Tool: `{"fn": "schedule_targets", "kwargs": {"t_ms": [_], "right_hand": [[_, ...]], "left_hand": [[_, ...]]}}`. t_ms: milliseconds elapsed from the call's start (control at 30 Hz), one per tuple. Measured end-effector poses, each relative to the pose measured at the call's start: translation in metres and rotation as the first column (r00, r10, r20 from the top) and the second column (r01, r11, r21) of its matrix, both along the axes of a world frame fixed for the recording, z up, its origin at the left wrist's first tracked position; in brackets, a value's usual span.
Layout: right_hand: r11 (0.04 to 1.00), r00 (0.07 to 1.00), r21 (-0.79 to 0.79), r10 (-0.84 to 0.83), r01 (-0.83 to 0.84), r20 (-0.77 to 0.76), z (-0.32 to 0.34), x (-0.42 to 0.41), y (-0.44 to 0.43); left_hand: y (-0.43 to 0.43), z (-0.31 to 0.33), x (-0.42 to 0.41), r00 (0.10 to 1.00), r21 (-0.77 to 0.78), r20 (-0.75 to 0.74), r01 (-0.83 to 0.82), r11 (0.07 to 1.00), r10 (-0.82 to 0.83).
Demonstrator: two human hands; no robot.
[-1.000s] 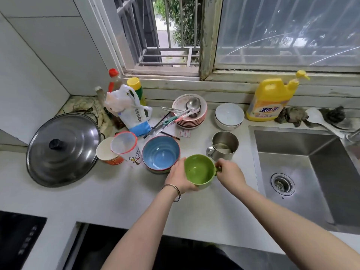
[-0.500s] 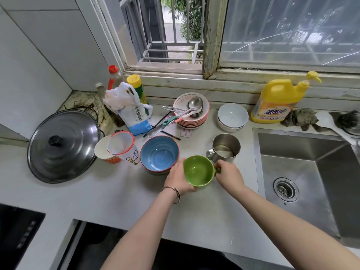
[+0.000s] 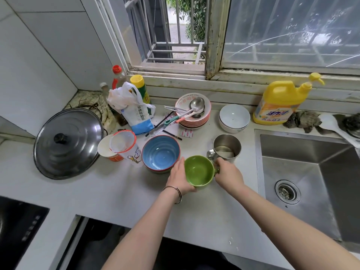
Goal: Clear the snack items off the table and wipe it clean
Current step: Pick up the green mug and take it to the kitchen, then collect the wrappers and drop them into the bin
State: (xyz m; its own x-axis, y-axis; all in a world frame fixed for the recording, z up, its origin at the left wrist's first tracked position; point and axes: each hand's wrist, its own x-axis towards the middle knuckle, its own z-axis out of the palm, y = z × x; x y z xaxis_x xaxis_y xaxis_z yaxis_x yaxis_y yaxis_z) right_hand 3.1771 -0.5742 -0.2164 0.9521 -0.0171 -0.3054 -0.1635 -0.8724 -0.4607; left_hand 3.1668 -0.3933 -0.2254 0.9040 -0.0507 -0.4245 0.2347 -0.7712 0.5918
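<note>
Cup: green cup (image 3: 198, 170) is near the front of the table (image 3: 116, 191), between the blue bowl (image 3: 160, 152) and the steel mug (image 3: 227, 146). I cannot tell if its bottom touches the table.
Inside: it looks empty.
Left hand: left hand (image 3: 179, 178) wraps round the cup's left side. Its grip holds the cup wall.
Right hand: right hand (image 3: 228, 174) is at the cup's small handle. Its grip pinches the handle, but the fingers are partly hidden.
Feel: I think the cup is hard and a bit heavy, like baked clay. It looks shiny, so it may be slippery. It can chip or break if it bumps something.
Best hold: one hand on the handle and one hand round the wall looks safe to me.
Watch out: the mug is just beside the right hand, and the bowl is just beside the left fingers. A fast move could knock them.
Sink: sink (image 3: 302, 152) is off to the right, well apart from the cup.
Job: pot lid (image 3: 68, 143), paper cups (image 3: 118, 149), plates (image 3: 194, 117) and white bowls (image 3: 234, 117) are on the table too, so I think wiping comes much later.
</note>
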Motion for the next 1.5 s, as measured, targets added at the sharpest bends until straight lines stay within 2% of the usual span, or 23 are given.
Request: {"fn": "schedule_targets", "kwargs": {"t_ms": [367,567,867,1067,1267,1500], "right_hand": [[0.987,0.987,0.045,0.152,-0.154,0.059,0.029,0.006,0.015],[0.962,0.967,0.124,0.233,-0.245,0.105,0.032,0.006,0.029],[0.855,0.864,0.179,0.439,-0.486,0.247,0.055,-0.019,0.071],[0.784,0.803,0.209,0.520,-0.584,0.291,0.073,-0.057,0.122],[0.657,0.687,0.211,0.654,-0.724,0.318,0.082,-0.136,0.184],[0.438,0.496,0.237,0.803,-0.867,0.330,0.096,-0.268,0.249]], "left_hand": [[0.006,0.027,-0.011,0.996,-0.020,0.021,-0.091,0.996,0.092],[0.014,0.047,-0.030,0.952,-0.080,0.093,-0.286,0.955,0.293],[0.045,0.063,-0.082,0.780,-0.237,0.204,-0.547,0.803,0.591],[0.075,0.080,-0.139,0.694,-0.275,0.232,-0.625,0.730,0.682],[0.120,0.093,-0.234,0.576,-0.346,0.229,-0.705,0.619,0.785],[0.161,0.100,-0.390,0.375,-0.340,0.277,-0.823,0.455,0.885]]}}
